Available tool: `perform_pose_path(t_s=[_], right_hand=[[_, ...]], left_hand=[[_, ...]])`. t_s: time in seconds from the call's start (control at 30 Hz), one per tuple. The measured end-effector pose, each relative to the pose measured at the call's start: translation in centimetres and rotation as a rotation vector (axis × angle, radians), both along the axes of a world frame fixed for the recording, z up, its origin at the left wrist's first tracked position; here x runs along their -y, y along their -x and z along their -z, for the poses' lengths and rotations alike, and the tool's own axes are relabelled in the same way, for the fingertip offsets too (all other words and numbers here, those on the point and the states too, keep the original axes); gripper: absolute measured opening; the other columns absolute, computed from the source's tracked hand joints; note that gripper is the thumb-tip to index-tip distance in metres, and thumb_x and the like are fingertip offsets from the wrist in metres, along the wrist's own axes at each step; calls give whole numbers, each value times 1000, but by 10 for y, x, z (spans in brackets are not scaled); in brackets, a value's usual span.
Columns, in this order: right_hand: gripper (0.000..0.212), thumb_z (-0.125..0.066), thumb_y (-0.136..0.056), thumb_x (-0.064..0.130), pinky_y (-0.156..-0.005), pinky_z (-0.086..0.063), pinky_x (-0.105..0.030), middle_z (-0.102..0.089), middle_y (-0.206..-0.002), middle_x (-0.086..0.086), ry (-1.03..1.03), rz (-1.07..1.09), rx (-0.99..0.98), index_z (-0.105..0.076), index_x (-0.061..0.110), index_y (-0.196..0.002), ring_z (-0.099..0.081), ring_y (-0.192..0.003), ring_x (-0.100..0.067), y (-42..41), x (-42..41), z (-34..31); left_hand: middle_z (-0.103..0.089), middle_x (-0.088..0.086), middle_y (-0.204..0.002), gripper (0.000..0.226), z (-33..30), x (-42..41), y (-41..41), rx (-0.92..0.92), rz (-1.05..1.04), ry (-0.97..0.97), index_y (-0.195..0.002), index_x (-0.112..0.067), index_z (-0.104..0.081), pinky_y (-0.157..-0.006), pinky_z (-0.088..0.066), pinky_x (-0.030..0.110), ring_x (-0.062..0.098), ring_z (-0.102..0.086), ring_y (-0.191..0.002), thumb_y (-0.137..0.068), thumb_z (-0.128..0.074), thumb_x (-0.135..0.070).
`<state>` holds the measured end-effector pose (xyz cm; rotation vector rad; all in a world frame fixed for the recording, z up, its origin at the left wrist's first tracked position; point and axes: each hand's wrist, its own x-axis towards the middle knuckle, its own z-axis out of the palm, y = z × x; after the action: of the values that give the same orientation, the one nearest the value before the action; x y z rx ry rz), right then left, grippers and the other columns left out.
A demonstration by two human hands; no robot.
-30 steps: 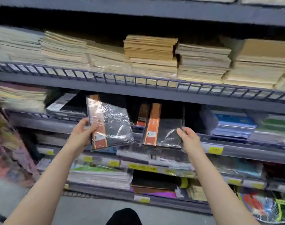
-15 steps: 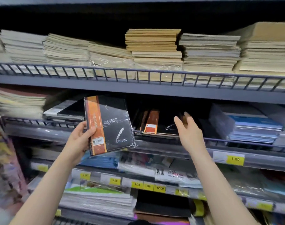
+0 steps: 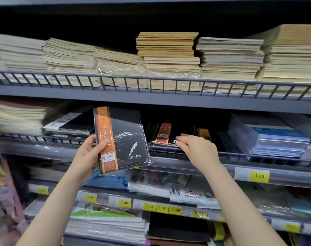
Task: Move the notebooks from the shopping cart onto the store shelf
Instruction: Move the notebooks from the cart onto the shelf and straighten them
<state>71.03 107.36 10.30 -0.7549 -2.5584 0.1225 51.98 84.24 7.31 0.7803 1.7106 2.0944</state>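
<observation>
The store shelf (image 3: 151,102) fills the frame in tiers, each with a low wire rail along its front. The top tier, across the upper part of the frame, carries tall stacks of cream and tan exercise books (image 3: 167,55). The middle tier has paper stacks at far left, blue-covered pads (image 3: 275,141) at right, and in the centre a dark gap holding a few black notebooks with orange spines (image 3: 162,137).

Left of centre, a shrink-wrapped black notebook (image 3: 121,139) with an orange spine band stands upright in front of that tier, still off the shelf. The left hand (image 3: 87,157) is closed around its lower spine edge, thumb across the front. The right hand (image 3: 195,148) rests palm down on the rail beside the shelved notebooks, fingers loosely curled and pinching at the wrap of the front one; it holds nothing clear of the shelf.

To do this step well, I would steady or nudge the shelved copies aside with the right hand, lift the held notebook over the rail, and match spines. The slippery wrap could let it slide.
</observation>
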Motion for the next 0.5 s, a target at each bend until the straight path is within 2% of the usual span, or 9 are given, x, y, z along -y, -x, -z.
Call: perform_pose_path(t_s=[0.13, 0.2, 0.23, 0.27, 0.3, 0.33, 0.4, 0.5], right_hand=[[35, -36, -95, 45, -82, -48, -30, -49, -138, 15, -38, -37, 42, -50, 42, -127, -54, -119, -13, -2, -4, -4], [41, -36, -93, 50, -74, -48, -31, -50, -137, 11, -58, 42, -7, -45, 39, -131, -59, -111, -19, -9, -2, 2], [45, -37, -91, 53, -67, -46, -31, -53, -132, 7, -68, 92, -37, -43, 36, -133, -62, -103, -22, -14, 0, 7], [47, -37, -91, 55, -60, -42, -30, -57, -124, 4, -75, 126, -57, -42, 35, -134, -63, -95, -25, -19, 2, 11], [47, -37, -91, 54, -56, -39, -29, -62, -115, 2, -78, 140, -63, -42, 35, -134, -64, -89, -26, -22, 4, 14], [44, -36, -92, 52, -55, -39, -29, -66, -107, 1, -81, 140, -55, -42, 35, -133, -64, -86, -26, -22, 5, 15], [39, -36, -94, 46, -56, -42, -29, -70, -97, -2, -76, 124, -50, -45, 36, -131, -64, -85, -27, -19, 7, 14], [36, -38, -95, 42, -64, -48, -32, -72, -97, -3, -35, 106, -95, -48, 36, -129, -64, -88, -27, -16, 11, 14]], left_hand=[[-68, 2, -91, 15, 0, -4, 1, 2, 12, -6, -100, -26, -58, -65, -51, 28, 7, -66, -68, -92, -51, -15], [-68, 4, -95, 14, -4, -6, -4, 16, 27, -26, -101, -24, -57, -71, -53, 32, 7, -67, -71, -89, -54, -17], [-69, 2, -92, 18, -7, -7, -9, 20, 39, -29, -101, -23, -57, -67, -55, 28, 5, -67, -65, -83, -59, -22], [-70, -1, -83, 28, -9, -6, -11, 23, 45, -37, -101, -21, -56, -57, -54, 20, 1, -64, -56, -75, -64, -30], [-70, -6, -72, 39, -12, -6, -16, 25, 41, -34, -102, -17, -54, -45, -48, 13, -2, -58, -47, -69, -67, -34], [-69, -9, -64, 42, -12, -6, -17, 24, 30, -24, -104, -14, -52, -38, -41, 10, -3, -54, -41, -71, -67, -34], [-67, -9, -59, 34, -11, -4, -17, 30, 10, -11, -112, -8, -49, -34, -34, 10, -2, -50, -39, -84, -57, -24], [-67, -7, -57, 31, -11, -3, -18, 23, -6, -30, -115, -4, -47, -32, -32, 9, -2, -48, -36, -88, -53, -20]])
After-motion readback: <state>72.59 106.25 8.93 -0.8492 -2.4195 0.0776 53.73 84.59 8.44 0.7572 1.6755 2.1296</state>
